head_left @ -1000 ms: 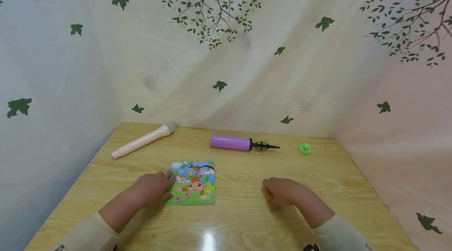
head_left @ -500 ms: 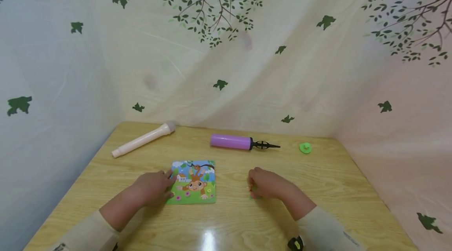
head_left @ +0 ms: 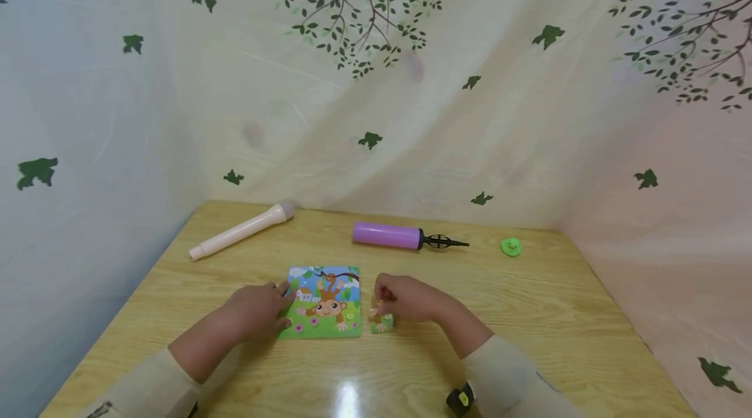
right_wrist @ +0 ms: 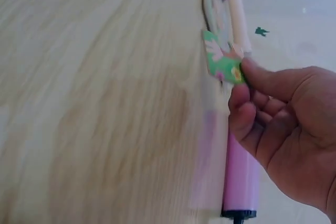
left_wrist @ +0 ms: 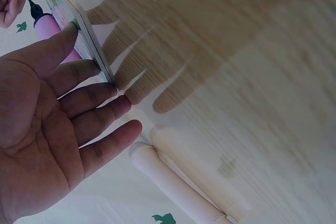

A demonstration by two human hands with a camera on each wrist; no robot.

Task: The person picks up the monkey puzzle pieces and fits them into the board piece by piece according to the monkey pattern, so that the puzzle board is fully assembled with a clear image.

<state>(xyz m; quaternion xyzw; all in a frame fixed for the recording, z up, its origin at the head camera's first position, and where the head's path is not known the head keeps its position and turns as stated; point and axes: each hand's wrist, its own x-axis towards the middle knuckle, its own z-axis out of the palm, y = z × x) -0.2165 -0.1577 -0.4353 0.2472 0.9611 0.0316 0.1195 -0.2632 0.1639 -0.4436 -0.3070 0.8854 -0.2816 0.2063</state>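
A square monkey picture puzzle board [head_left: 335,323] lies flat on the wooden table, left of the middle. My left hand [head_left: 255,313] rests at its left side, thumb and fingertips on the edge; in the left wrist view those fingers [left_wrist: 84,95] are stretched out fairly straight. Just right of the board, my right hand [head_left: 411,297] pinches a small puzzle piece [right_wrist: 223,65] between thumb and fingers. Green grass, a pale monkey hand and a yellow flower are printed on the piece. In the head view its upper part is partly covered by the fingers.
Behind the board a white toy microphone [head_left: 241,232] lies slanted at the back left. A purple balloon pump [head_left: 388,235] with a black nozzle lies at the back middle. A small green duck-faced toy [head_left: 511,247] sits at the back right. A leaf-printed cloth [head_left: 329,163] hangs behind the table.
My right hand has moved left with the puzzle piece, from the right part of the table to beside the board. More of the piece's face shows. My left hand stays at the board.
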